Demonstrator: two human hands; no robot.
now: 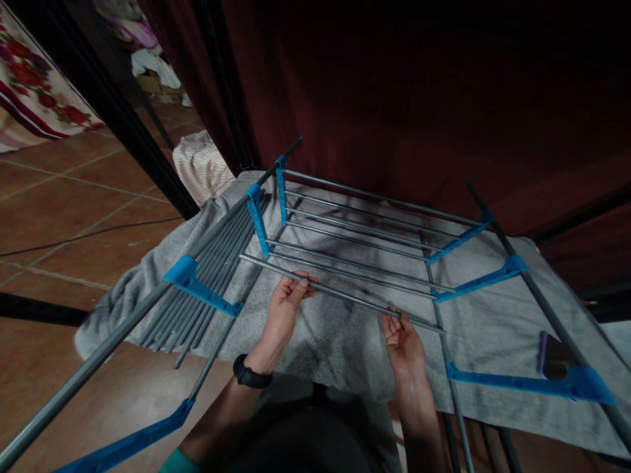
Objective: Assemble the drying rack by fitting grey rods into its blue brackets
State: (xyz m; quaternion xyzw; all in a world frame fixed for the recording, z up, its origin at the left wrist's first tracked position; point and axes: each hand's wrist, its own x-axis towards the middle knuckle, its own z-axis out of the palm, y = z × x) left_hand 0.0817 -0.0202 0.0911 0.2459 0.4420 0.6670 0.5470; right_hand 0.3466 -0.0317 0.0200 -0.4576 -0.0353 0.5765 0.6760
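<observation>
Grey metal tube rack (213, 235): kinda open, blue plastic brackets (202, 287); a knock could skew it.
Loose grey metal tubes (211, 282): left side; an elbow might roll them.
Thin grey metal rod (345, 295): near middle; crooked angle, it'd probably snag.
Left hand (286, 299), right hand (401, 338): both pinching the rod; sloppy fingers, it drops.

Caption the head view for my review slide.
Left hand and right hand hold one rod amid blue brackets, above a grey cloth.
</observation>
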